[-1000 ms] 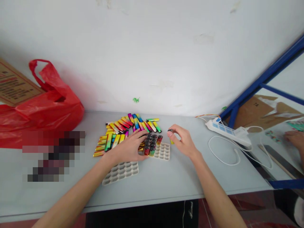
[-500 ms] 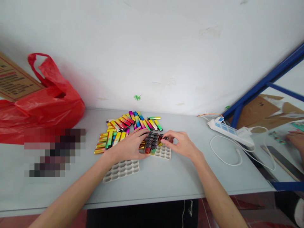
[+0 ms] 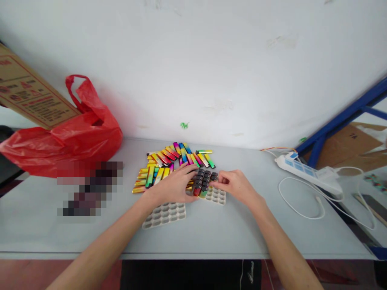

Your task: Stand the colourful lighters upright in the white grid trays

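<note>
Upright lighters with black tops (image 3: pixel 205 179) stand close together in a white honeycomb tray (image 3: pixel 219 197). My left hand (image 3: pixel 177 186) curves around their left side, fingers apart and thumb near the front. At the right end of the back row, my right hand (image 3: pixel 234 183) has its thumb and fingers closed on a lighter (image 3: pixel 214 176), its black top showing and its lower part hidden. A second white tray (image 3: pixel 165 215), its visible cells unfilled, lies partly under my left forearm. Behind my left hand, several shiny multicoloured lighters (image 3: pixel 163 157) lie in a loose pile.
A red plastic bag (image 3: pixel 90 141) and a printed cardboard box (image 3: pixel 36 90) sit at the left, near a pixelated patch. On the right are a white power strip (image 3: pixel 308 173), looped white cable and a blue metal frame (image 3: pixel 341 110). A white wall rises behind the table.
The view has turned left, so everything sits further right. The lighter at my right fingertips, tilted before, now stands closer in line with the others. My left hand stays beside the group.
</note>
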Action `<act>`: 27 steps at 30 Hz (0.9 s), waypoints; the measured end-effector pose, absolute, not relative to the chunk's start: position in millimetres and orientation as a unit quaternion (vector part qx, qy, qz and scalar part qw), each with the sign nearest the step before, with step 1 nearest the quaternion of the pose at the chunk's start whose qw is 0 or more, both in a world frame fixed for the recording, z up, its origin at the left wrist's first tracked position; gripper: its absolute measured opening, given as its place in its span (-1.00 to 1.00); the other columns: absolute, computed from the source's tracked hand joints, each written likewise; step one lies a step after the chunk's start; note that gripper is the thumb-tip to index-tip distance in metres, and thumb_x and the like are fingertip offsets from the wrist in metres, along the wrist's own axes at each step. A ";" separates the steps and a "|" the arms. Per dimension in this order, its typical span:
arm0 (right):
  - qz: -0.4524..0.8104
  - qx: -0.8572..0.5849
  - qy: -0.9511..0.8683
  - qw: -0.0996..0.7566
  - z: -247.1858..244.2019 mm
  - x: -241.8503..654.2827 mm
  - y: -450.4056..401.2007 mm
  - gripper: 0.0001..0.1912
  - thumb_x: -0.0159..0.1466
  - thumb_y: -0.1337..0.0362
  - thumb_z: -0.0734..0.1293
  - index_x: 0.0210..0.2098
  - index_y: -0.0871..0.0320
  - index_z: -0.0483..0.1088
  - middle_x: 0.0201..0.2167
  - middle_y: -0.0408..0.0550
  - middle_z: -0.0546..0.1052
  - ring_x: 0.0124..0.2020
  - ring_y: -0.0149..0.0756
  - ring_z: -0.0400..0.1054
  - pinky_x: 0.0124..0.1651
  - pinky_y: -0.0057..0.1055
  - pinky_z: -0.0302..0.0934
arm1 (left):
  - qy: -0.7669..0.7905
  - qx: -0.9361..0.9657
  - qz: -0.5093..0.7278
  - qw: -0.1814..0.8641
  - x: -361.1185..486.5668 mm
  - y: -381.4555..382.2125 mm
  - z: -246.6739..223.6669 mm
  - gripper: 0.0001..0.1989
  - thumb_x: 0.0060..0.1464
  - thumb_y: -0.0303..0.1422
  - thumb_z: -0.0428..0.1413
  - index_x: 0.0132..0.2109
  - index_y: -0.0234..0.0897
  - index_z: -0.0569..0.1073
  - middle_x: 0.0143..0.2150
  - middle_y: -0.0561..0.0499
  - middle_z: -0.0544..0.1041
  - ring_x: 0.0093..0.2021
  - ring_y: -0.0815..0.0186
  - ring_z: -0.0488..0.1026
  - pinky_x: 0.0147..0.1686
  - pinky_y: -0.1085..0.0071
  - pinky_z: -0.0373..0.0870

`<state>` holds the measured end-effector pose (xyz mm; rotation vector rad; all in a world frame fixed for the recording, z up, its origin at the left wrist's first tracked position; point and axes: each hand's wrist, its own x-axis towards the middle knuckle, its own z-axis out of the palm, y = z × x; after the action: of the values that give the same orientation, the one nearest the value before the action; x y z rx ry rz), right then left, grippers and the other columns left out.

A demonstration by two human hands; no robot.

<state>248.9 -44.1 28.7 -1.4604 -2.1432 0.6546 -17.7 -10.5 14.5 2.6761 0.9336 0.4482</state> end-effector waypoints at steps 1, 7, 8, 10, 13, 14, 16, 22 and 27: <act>0.243 -0.529 -0.779 0.233 27.1 249.8 -43.8 -0.51 0.27 -0.06 0.48 -0.55 0.14 0.33 -0.65 -0.25 0.37 -0.59 -0.44 0.15 -0.48 -0.45 -0.05 | 0.323 0.924 0.154 0.135 -17.8 -10.3 14.2 -0.30 -0.02 -0.10 0.34 0.20 -0.36 0.46 0.34 -0.29 0.39 0.35 -0.12 0.34 0.37 0.05 0.28; 0.221 -0.508 -0.750 0.361 19.5 260.2 -34.8 -0.53 0.54 0.05 0.11 -0.27 0.15 0.52 -0.51 -0.13 0.50 -0.45 -0.33 0.38 -0.30 -0.41 0.25 | 0.332 0.921 0.146 0.141 -17.6 -11.3 15.9 -0.32 -0.03 -0.10 0.35 0.18 -0.38 0.48 0.34 -0.30 0.40 0.35 -0.14 0.35 0.36 0.04 0.30; 0.206 -0.501 -0.755 0.370 16.3 261.2 -30.7 -0.58 0.54 0.13 0.09 -0.11 0.15 0.54 -0.36 -0.06 0.58 -0.32 -0.29 0.47 -0.17 -0.36 0.32 | 0.333 0.920 0.148 0.142 -17.5 -11.8 16.4 -0.32 -0.03 -0.11 0.35 0.19 -0.37 0.48 0.34 -0.30 0.40 0.34 -0.14 0.35 0.35 0.04 0.30; 0.174 -0.470 -0.789 0.355 7.1 262.1 -21.0 -0.59 0.50 0.32 0.11 0.19 0.11 0.46 0.06 0.09 0.59 0.07 -0.18 0.47 0.15 -0.22 0.32 | 0.337 0.918 0.152 0.145 -17.4 -12.5 17.0 -0.31 -0.03 -0.11 0.34 0.20 -0.34 0.47 0.35 -0.27 0.40 0.34 -0.13 0.35 0.35 0.05 0.31; 0.142 -0.420 -0.850 0.286 -9.6 260.3 -7.5 -0.35 0.32 0.56 0.12 0.32 0.04 0.39 0.41 0.08 0.32 0.41 -0.12 0.19 0.39 -0.01 0.12 | 0.336 0.918 0.152 0.146 -18.0 -12.3 16.4 -0.33 -0.02 -0.10 0.34 0.20 -0.31 0.47 0.35 -0.26 0.39 0.35 -0.11 0.35 0.34 0.05 0.31; 0.135 -0.416 -0.859 0.265 -14.0 259.0 -4.5 -0.30 0.27 0.60 0.13 0.31 0.03 0.39 0.42 0.06 0.31 0.43 -0.12 0.16 0.41 0.03 0.09 | 0.333 0.919 0.152 0.145 -18.4 -11.9 15.8 -0.34 -0.01 -0.09 0.34 0.19 -0.30 0.48 0.35 -0.25 0.39 0.35 -0.10 0.35 0.34 0.06 0.31; 0.120 -0.429 -0.862 0.241 -19.2 256.1 -1.1 -0.27 0.21 0.64 0.14 0.27 0.03 0.44 0.38 0.05 0.37 0.41 -0.09 0.22 0.41 0.10 0.08 | 0.326 0.921 0.157 0.144 -19.2 -11.2 14.4 -0.35 -0.01 -0.08 0.34 0.18 -0.29 0.48 0.35 -0.24 0.39 0.35 -0.08 0.35 0.34 0.07 0.31; 0.075 -0.477 -0.830 0.280 -9.9 257.4 -3.7 -0.81 0.36 0.43 0.30 -0.13 0.15 0.55 -0.02 0.09 0.63 0.02 -0.10 0.49 0.17 -0.12 0.31 | 0.327 0.919 0.163 0.148 -18.9 -10.8 14.6 -0.34 -0.05 -0.09 0.37 0.16 -0.30 0.50 0.31 -0.25 0.44 0.33 -0.10 0.37 0.33 0.05 0.33; 0.019 -0.536 -0.809 0.243 -9.6 262.0 -2.7 -0.92 0.36 0.27 0.42 -0.16 0.14 0.51 -0.24 0.01 0.60 -0.17 -0.10 0.42 -0.05 -0.22 0.29 | 0.326 0.923 0.151 0.139 -18.1 -10.9 17.2 -0.33 -0.02 -0.07 0.36 0.17 -0.34 0.49 0.31 -0.29 0.42 0.32 -0.09 0.38 0.34 0.06 0.33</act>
<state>262.0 -2.7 -9.6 -1.4634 -2.2094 0.0512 -18.1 -10.9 17.2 2.6678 0.9411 0.4353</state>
